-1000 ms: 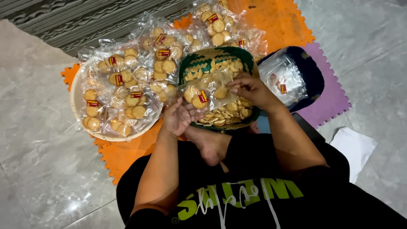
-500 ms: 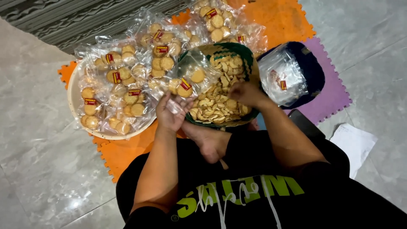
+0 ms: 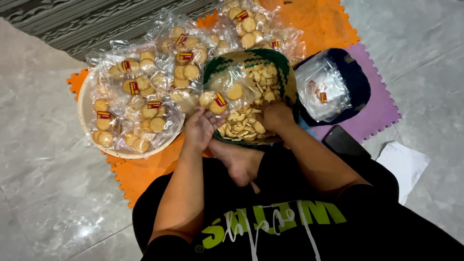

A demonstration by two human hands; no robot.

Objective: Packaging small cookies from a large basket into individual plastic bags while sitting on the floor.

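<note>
Head view: we are holding a clear bag [image 3: 227, 94] of biscuits over the basket [image 3: 285, 72], left hand [image 3: 200, 128] clamped on its lower edge; right hand [image 3: 275, 116] is resting closed among loose biscuits [image 3: 241, 128]. Filled packs [image 3: 130, 104] are lying on the tray [image 3: 84, 121] alongside.

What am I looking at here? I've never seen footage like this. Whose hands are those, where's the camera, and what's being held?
There is no machine. A camera on a seated person's head looks down at their own bare hands. The left hand holds a clear bag with a few biscuits in it. The right hand rests among loose biscuits in a green basket. Filled bags lie heaped on a round tray to the left. Empty bags lie to the right, all on foam mats.
</note>
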